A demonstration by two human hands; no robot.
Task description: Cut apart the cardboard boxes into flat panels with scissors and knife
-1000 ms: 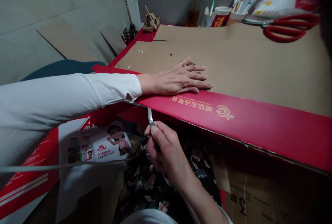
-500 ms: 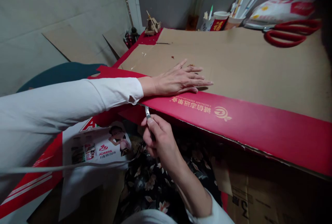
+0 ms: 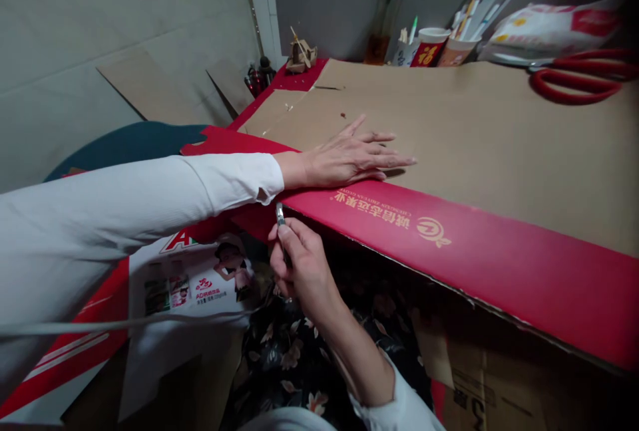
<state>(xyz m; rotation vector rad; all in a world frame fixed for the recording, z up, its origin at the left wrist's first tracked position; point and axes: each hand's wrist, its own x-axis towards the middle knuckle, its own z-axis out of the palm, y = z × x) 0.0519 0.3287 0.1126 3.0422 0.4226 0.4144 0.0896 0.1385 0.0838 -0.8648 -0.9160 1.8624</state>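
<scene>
1. Head view: the cardboard sheet (image 3: 479, 132) lies across the desk (image 3: 299, 80), its red strip (image 3: 499, 265) along the near side.
2. The left hand (image 3: 349, 159) presses flat, its grip spread and empty; the right hand's (image 3: 302, 261) grip is curled round a cutter (image 3: 280, 215) at the near edge's left.
3. The ragged edge rightward looks already cut; the sleeve (image 3: 234, 179) hides what remains leftward.

Cutter (image 3: 280, 215) mostly hidden inside right hand (image 3: 302, 259)
</scene>
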